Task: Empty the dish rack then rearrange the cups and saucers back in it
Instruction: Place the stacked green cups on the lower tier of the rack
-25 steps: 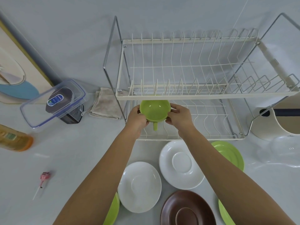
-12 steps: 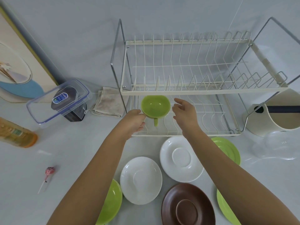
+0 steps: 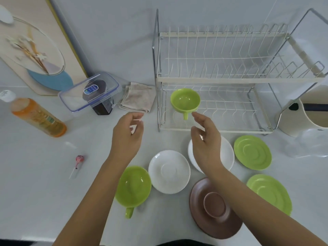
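Our right hand (image 3: 205,139) hangs with fingers loosely spread and nothing in it, its fingertips just beside the handle of the green cup (image 3: 185,102), which leans in the lower tier of the rack (image 3: 221,79), mouth toward us, propped by the wires so it can drain; we judge it needs no more support. Our left hand (image 3: 126,134) is also loose and holding nothing, off to the left of the rack's frame. Below and between our wrists lie the pieces left to load, spread flat so each can be picked singly: a second green cup (image 3: 133,188) under the left forearm, a white saucer (image 3: 169,171) between the arms, another white one (image 3: 227,153) partly under the right hand, a brown saucer (image 3: 200,210), and two green saucers (image 3: 253,152) to the right.
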